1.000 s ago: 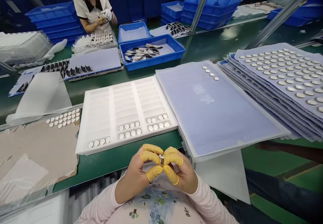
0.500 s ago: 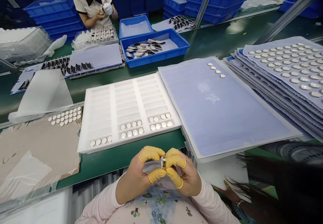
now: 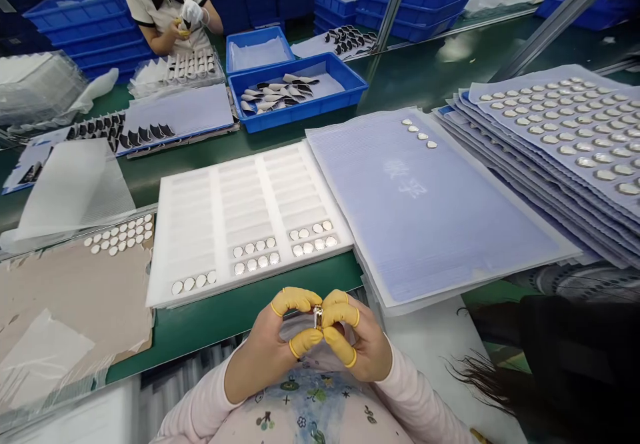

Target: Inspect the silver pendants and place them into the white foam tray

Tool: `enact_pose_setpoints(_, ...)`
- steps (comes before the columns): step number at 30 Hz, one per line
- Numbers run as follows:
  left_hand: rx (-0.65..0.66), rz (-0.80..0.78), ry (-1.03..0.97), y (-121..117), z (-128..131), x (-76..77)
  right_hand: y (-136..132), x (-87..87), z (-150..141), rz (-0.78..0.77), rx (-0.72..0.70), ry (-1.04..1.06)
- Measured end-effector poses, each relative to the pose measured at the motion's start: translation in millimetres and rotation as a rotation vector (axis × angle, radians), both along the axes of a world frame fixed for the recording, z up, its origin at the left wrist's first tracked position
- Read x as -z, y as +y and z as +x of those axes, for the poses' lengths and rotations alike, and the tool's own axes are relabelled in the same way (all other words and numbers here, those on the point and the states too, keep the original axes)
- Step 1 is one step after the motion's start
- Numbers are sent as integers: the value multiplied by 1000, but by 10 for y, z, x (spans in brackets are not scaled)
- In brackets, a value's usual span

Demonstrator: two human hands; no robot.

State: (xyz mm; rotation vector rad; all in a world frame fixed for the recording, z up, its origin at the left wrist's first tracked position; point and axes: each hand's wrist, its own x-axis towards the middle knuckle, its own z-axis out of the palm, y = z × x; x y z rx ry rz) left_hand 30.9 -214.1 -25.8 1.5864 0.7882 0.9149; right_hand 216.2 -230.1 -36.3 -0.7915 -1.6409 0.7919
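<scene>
A small metal ring (image 3: 318, 317), gold and silver in tone, stands pinched between the fingertips of my left hand (image 3: 270, 341) and my right hand (image 3: 357, 337). Yellow finger cots cover my fingers. Part of the ring is hidden by them. Both hands are held above my lap, just in front of the green bench edge (image 3: 225, 324). Beyond them lies a white foam tray (image 3: 235, 194) with rows of slots, and several silver discs (image 3: 253, 257) sit in its nearest slots.
A blue ribbed sheet (image 3: 425, 211) holds several discs, beside a tall stack of sheets (image 3: 565, 164) with rows of discs. Blue crates (image 3: 295, 91) hold dark-and-silver pieces. A co-worker (image 3: 165, 11) works across the bench. Dark hair (image 3: 500, 377) intrudes at lower right.
The whole scene has shifted slightly as my head moved. A dark-haired person has come in at lower right. My hands still pinch the ring.
</scene>
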Motion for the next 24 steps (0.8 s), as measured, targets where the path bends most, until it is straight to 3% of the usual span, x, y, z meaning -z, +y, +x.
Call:
enact_pose_setpoints(13,20,-32,53,-39,-29,25,-31,11,1,7,25,-12)
enact_pose_setpoints(24,20,148,-23,-67,-30,26,-61,29,32,-12,29,69)
